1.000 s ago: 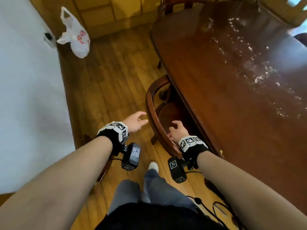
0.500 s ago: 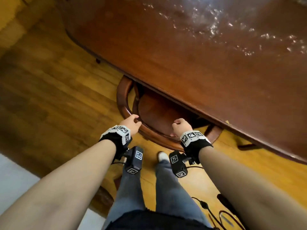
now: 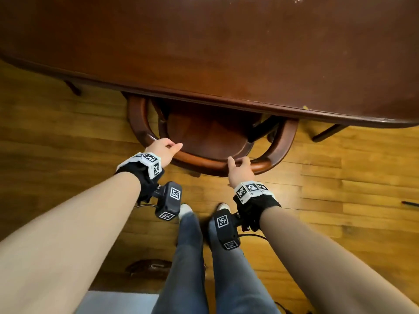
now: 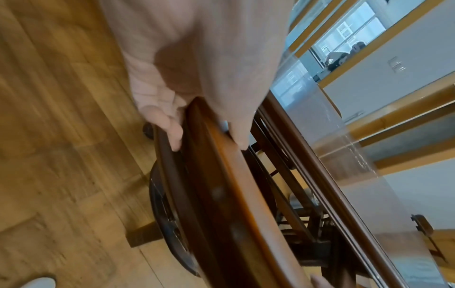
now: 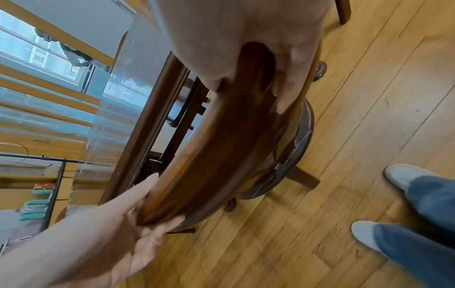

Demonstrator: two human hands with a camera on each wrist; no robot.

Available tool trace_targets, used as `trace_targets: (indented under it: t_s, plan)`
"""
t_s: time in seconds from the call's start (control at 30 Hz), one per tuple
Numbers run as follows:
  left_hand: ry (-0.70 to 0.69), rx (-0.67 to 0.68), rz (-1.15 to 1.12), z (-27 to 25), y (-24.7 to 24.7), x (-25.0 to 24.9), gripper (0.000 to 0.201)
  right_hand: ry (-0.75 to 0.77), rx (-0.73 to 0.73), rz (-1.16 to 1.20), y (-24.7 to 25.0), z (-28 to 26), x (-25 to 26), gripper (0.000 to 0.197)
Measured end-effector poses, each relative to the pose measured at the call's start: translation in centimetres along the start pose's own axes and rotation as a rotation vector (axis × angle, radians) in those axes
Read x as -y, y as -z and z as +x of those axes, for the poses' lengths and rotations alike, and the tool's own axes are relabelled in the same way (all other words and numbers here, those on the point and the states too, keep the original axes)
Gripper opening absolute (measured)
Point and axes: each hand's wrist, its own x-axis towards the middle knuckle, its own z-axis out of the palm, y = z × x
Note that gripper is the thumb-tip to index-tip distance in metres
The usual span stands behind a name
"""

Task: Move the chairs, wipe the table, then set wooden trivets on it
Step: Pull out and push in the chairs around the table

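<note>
A dark wooden chair (image 3: 210,137) with a curved back rail (image 3: 204,163) is tucked under the long brown table (image 3: 204,53). My left hand (image 3: 164,149) grips the left part of the rail, thumb on the inner side and fingers curled round the outer side (image 4: 169,124). My right hand (image 3: 239,165) grips the right part of the same rail (image 5: 236,109), thumb inside, fingers outside. The right wrist view also shows the left hand (image 5: 147,214) on the rail's far end. No trivets or cloth are in view.
Wooden plank floor (image 3: 340,189) lies around the chair. My feet (image 3: 184,210) stand just behind it. Another chair's leg (image 3: 326,132) shows under the table at right and one (image 3: 72,87) at left. A pale rug edge (image 3: 118,302) lies behind me.
I have turned to face the chair square on. Both hands went from reaching, fingers spread, to gripping the chair's back rail, and have spread further apart along it.
</note>
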Motion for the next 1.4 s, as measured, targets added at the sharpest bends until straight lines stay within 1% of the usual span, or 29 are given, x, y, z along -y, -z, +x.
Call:
trace_targets:
  t_s: [0.1, 0.2, 0.3, 0.4, 0.5, 0.63, 0.73, 0.8, 0.9, 1.03, 1.17, 1.3, 1.4]
  plan:
    - [-0.030, -0.013, -0.006, -0.4, -0.3, 0.0, 0.043, 0.020, -0.028, 0.038, -0.2, 0.0, -0.6, 0.032]
    - [-0.030, -0.047, -0.077, -1.2, -2.0, -0.3, 0.040, 0.032, -0.050, 0.062, 0.9, 0.7, -0.9, 0.029]
    - [-0.013, -0.085, -0.157, -1.9, -3.9, -1.0, 0.035, 0.024, -0.058, 0.045, 2.5, 1.6, -0.7, 0.025]
    - [0.002, -0.093, -0.191, -2.4, -5.6, -1.7, 0.032, 0.012, -0.072, 0.003, 3.8, 2.1, -0.8, 0.023]
    - [0.010, -0.118, -0.177, -2.1, -5.2, -1.8, 0.031, 0.023, -0.086, -0.002, 4.0, 1.9, -0.9, 0.016]
    - [-0.010, -0.091, -0.130, -1.0, -2.7, -0.3, 0.027, 0.013, -0.038, 0.015, 2.4, 0.8, -0.5, 0.023]
    - [-0.025, -0.118, -0.139, -0.5, -1.5, 0.2, 0.024, 0.006, -0.021, 0.056, 1.2, 0.3, -0.6, 0.025]
    - [-0.032, -0.125, -0.130, -0.4, -1.5, 0.3, 0.024, 0.023, -0.023, 0.057, 0.9, 0.1, -0.8, 0.026]
    - [-0.045, -0.142, -0.130, -0.7, -2.3, 0.0, 0.029, 0.062, -0.070, 0.046, 1.5, 0.4, -0.9, 0.029]
    - [-0.015, -0.195, -0.129, -1.6, -3.7, -0.9, 0.033, 0.071, -0.100, 0.026, 2.7, 1.5, -1.0, 0.032]
    - [0.014, -0.204, -0.135, -1.0, -3.6, -0.8, 0.032, 0.075, -0.140, 0.023, 2.8, 2.1, -0.9, 0.037]
    - [0.023, -0.202, -0.112, -0.6, -3.0, -0.5, 0.029, 0.065, -0.118, 0.027, 2.4, 1.8, -0.8, 0.040]
    - [0.026, -0.161, -0.091, -0.3, -2.1, -0.3, 0.028, 0.069, -0.065, 0.012, 2.0, 1.7, -1.1, 0.044]
